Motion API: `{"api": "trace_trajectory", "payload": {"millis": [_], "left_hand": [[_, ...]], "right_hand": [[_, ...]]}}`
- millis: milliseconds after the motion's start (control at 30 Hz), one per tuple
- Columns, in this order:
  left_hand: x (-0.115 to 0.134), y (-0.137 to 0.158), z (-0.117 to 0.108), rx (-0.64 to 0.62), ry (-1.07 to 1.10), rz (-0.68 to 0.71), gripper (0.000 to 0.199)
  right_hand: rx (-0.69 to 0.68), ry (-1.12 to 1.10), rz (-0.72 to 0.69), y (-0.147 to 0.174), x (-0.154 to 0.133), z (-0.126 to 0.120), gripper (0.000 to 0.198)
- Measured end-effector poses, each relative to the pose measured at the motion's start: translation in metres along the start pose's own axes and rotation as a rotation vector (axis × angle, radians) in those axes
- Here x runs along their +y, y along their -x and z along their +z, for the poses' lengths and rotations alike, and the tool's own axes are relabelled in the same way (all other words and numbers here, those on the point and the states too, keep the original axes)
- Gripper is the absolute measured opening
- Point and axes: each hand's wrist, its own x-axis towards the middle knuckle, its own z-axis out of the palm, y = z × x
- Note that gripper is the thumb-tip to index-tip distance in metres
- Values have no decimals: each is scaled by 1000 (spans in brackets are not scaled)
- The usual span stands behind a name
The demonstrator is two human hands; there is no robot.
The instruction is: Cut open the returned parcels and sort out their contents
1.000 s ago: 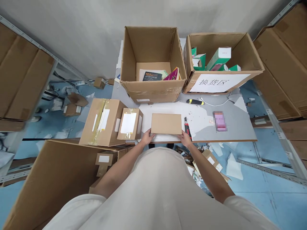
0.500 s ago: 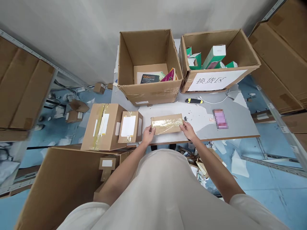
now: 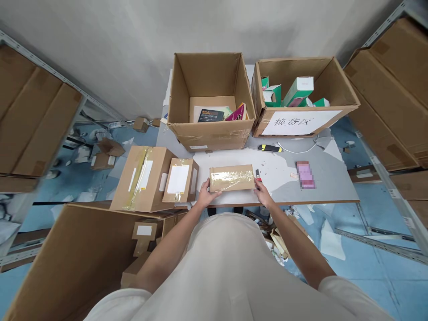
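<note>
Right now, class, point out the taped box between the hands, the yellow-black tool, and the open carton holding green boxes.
Taped box (image 3: 232,178), head view: middle of its taped face.
Yellow-black tool (image 3: 269,148), head view: middle of its body.
Open carton (image 3: 335,87), head view: bare inner right wall.

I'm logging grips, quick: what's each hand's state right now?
Left hand: closed on the left end of the taped cardboard box.
Right hand: closed on the right end of the same box.
</note>
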Motion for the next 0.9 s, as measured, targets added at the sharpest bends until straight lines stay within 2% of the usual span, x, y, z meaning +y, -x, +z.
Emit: {"api": "trace_trajectory", "payload": {"millis": [67, 167, 333, 633, 767, 900], "left_hand": [[-10, 1, 0, -15, 38, 16, 95], [-22, -1, 2, -42, 108, 3, 83], [-29, -5, 8, -64, 166, 8, 67], [-10, -8, -3, 76, -47, 9, 41], [1, -25, -3, 117, -113, -8, 39], [5, -37, 2, 100, -155, -38, 38]], "right_hand": [[-37, 31, 10, 0, 4, 2, 69], [-88, 28, -5, -3, 5, 8, 67], [-64, 74, -22, -10, 1, 14, 62], [-83, 332, -35, -6, -24, 0, 29], [-47, 466, -24, -11, -37, 0, 33], [-22, 526, 4, -23, -41, 2, 40]]}}
